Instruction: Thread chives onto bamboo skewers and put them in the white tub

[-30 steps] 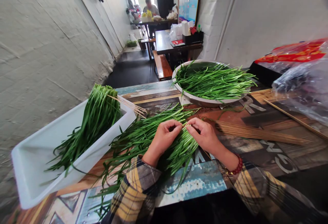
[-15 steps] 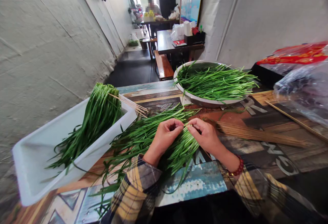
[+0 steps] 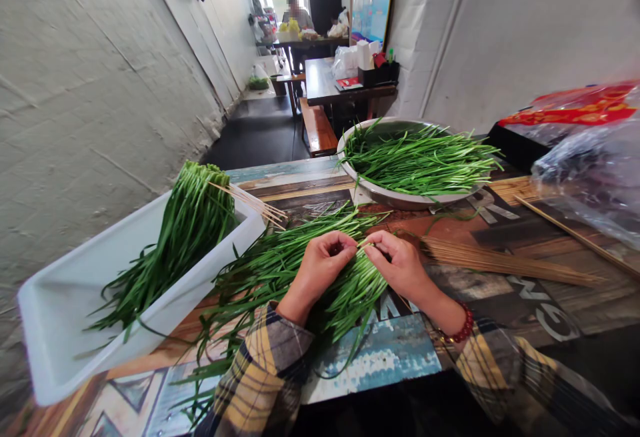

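The left hand [image 3: 324, 262] and right hand [image 3: 399, 263] are pinched closed over long, thin green stalks [image 3: 293, 257] piled on the patchwork wooden table [image 3: 385, 350]; what they grip is unclear. The stalks run crosswise, leafy tips leftward, pale ends nearer the right hand.

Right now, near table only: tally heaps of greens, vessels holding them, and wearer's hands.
Heaps of greens: 3 (tray heap, tabletop heap, basin heap)
Vessels holding greens: 2 (white tray, metal basin)
Wearer's hands: 2 (left hand, right hand)
Total: 7
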A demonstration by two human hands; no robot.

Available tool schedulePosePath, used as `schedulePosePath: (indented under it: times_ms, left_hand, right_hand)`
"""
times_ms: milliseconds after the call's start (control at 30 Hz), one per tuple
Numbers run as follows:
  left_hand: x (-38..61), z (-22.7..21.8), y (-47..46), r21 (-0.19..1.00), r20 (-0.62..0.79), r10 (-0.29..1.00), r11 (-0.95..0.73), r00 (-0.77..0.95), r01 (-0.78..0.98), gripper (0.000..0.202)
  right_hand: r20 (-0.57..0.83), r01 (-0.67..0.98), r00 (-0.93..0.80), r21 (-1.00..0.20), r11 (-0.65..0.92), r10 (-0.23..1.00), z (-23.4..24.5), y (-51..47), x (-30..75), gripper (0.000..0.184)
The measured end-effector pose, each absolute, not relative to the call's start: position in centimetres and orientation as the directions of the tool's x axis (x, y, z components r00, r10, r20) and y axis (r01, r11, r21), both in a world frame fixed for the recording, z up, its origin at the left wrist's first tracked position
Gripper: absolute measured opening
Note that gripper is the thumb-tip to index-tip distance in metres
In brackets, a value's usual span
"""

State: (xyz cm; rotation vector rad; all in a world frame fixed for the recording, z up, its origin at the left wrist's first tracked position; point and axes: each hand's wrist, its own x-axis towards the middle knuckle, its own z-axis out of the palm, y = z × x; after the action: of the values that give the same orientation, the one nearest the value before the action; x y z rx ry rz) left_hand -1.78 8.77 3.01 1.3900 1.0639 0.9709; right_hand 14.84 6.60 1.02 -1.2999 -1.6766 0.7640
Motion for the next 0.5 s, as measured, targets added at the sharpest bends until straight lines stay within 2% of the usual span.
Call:
schedulePosePath:
  times_ms: [500]
  left_hand:
    - [-1.94, 3.01, 8.89, 0.985, 0.042, 0.944, -0.094, 0.329, 0.143, 0.017]
  right_hand:
    - [0.281, 0.417, -0.055, -0.866, 0.278, 0.958, 0.47, 6.61, 14.66, 0.017]
